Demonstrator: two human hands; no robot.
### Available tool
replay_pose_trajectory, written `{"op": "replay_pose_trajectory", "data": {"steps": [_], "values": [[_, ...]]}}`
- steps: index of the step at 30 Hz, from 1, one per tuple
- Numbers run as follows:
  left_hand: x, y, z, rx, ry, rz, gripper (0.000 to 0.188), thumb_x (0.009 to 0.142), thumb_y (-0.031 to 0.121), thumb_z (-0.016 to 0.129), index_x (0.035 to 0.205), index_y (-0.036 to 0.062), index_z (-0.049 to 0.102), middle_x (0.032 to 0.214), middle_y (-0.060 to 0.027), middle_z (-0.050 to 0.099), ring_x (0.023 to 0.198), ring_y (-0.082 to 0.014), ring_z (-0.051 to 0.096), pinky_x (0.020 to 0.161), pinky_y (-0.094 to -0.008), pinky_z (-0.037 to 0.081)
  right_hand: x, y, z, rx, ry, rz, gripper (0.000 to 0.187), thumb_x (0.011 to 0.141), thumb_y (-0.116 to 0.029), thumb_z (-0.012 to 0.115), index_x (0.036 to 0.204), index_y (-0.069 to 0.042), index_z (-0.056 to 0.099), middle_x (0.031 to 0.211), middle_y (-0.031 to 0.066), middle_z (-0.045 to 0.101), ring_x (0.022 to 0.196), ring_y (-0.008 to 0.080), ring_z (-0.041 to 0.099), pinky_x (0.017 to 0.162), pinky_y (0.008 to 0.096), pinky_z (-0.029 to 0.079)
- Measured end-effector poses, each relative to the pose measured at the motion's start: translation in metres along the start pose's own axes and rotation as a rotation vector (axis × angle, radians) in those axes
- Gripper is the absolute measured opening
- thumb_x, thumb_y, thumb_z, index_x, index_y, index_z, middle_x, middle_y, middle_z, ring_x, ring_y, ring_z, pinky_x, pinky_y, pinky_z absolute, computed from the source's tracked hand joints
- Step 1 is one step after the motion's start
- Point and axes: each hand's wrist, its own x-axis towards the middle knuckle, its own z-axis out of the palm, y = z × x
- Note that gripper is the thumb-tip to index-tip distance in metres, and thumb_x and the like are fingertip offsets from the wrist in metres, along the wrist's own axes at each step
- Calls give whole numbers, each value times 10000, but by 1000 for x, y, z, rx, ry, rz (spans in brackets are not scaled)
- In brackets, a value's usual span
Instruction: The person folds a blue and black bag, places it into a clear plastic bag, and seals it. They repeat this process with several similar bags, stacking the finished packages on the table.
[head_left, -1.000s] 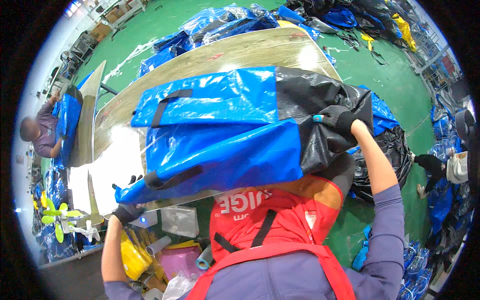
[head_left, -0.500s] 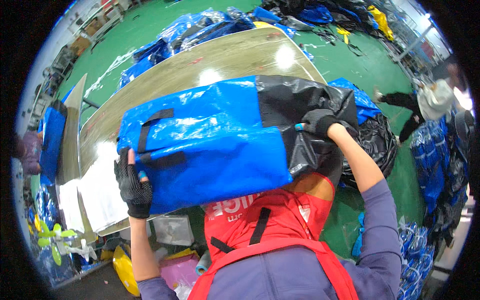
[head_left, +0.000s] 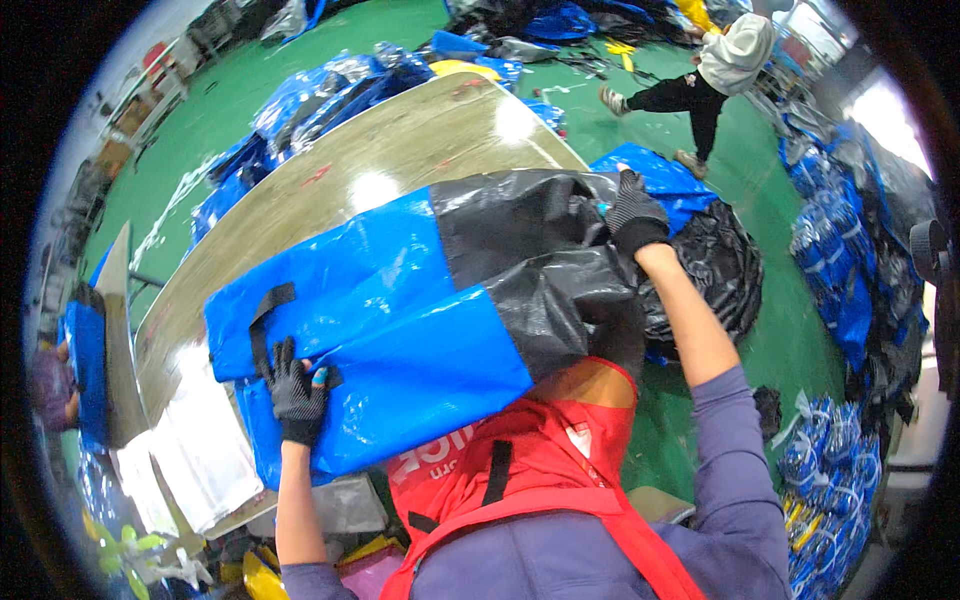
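A large bag of shiny blue sheet (head_left: pixel 420 375) with a black end and black straps lies across the table (head_left: pixel 400 135) in front of me. My left hand (head_left: pixel 297 400), in a black dotted glove, rests flat on the blue part beside a strap, its fingers stretched out and apart. At the right, my right hand (head_left: pixel 638 215), also gloved, grips the far corner of the bag's black end. Between the hands the black part is creased and folded. The near edge of the bag overlaps my red apron (head_left: pixel 520 470).
A round black bundle (head_left: pixel 725 275) stands on the green floor right of the table. Blue and clear plastic piles (head_left: pixel 340 90) lie beyond the table. Tied blue bundles (head_left: pixel 830 490) sit at the lower right. A person in a white top (head_left: pixel 735 55) walks at the far right.
My left hand has moved from the bag's left edge onto its blue face, fingers spreading. My right hand has shifted to the far corner of the black end. The walking person moved farther away.
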Motion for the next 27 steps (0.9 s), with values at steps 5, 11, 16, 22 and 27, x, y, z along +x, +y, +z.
{"op": "replay_pose_trajectory", "data": {"steps": [5,11,16,22,27], "values": [[2,1,-8,30,-26,100,360,877,357,579,928,0,572,1383,-296,419,1335,-449,322,1107,-560,173,12,2,2,-325,-211,-188,465,889,-329,457,1347,-258,501,1374,169,487,1325,389,364,1081,549,242],[1,5,-6,25,-54,22,443,928,444,493,961,11,582,1421,-254,392,1343,-435,320,1103,-582,163,-10,9,16,-73,-225,30,569,874,-350,510,1411,-198,399,1462,182,363,1351,417,293,1109,544,155],[2,-2,-11,95,-60,69,404,898,420,537,893,23,610,1411,-201,428,1355,-407,316,1115,-606,113,12,22,23,790,101,-151,681,722,4,663,1353,-49,414,1326,188,450,1237,328,435,1056,373,353],[-3,-20,-29,52,-103,-32,283,889,310,573,1032,67,591,1313,-197,515,1262,-370,440,1135,-574,108,38,35,11,230,62,-176,478,832,-129,559,1299,-176,472,1148,208,619,1043,373,608,893,461,468],[3,-19,-20,66,-45,23,361,915,301,521,1227,132,589,1238,-205,561,1170,-395,499,1092,-523,268,-15,-51,-61,-375,124,-189,498,813,-375,595,1236,-117,543,1077,196,636,968,359,622,845,447,493]]}}
